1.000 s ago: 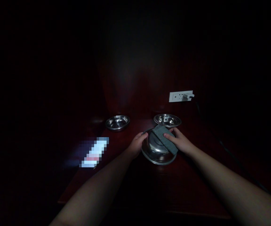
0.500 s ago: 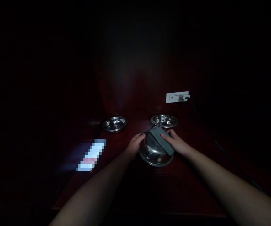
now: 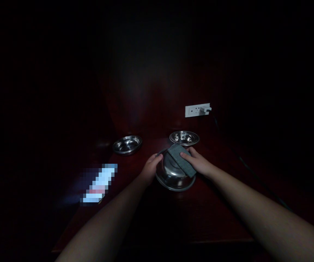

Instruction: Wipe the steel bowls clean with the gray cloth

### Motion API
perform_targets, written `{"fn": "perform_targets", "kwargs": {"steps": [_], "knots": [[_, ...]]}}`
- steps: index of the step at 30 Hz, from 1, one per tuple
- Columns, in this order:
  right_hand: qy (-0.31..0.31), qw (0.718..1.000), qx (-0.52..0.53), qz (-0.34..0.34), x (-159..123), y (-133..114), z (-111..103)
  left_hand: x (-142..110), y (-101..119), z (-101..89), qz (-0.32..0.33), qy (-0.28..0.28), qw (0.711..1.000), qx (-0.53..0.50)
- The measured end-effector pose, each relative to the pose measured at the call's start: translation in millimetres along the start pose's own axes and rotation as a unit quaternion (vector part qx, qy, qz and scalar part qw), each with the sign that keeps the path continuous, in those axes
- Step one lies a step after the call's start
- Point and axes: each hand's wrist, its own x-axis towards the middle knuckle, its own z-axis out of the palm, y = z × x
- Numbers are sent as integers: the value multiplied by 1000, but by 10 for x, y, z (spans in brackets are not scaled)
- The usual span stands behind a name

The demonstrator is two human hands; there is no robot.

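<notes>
Upturned steel bowl (image 3: 171,170) is tilting between both hands | left hand (image 3: 149,168) is gripping its 10-o'clock rim | right hand (image 3: 198,162), nearer the grey-green cloth (image 3: 182,163), is clasping it at 2 o'clock, long axis running 11-to-5.

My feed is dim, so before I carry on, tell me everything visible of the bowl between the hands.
The bowl is round, shiny and silvery, apparently steel, with a lipped rim. It is upturned, outer base facing up; its inside is hidden. The left hand grips its left edge, while the right hand holds a folded grey-green cloth against its right side. It is over the dark red table; whether they touch is unclear.
</notes>
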Motion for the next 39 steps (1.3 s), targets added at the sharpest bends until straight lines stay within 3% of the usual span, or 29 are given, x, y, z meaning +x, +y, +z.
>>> {"fn": "perform_targets", "kwargs": {"steps": [14,19,22,26,31,35,39], "knots": [[-94,995,15,-19,-50,-56,-10,-65,92,31,-38,-8,999,8],[-100,994,29,-20,-76,-101,2,-75,106,28,-46,-6,999,14],[-94,994,56,-7,-73,-116,20,-74,121,29,-93,-20,995,-27],[-62,995,83,0,-52,-128,40,-57,171,10,-161,-68,977,-124],[27,994,106,-12,-4,-109,28,-49,229,-1,-58,-14,976,-208],[101,993,58,-18,40,-69,5,-133,212,70,-28,-59,979,-195],[120,992,20,-27,52,-52,-15,-211,153,134,-41,-70,990,-118]]}}
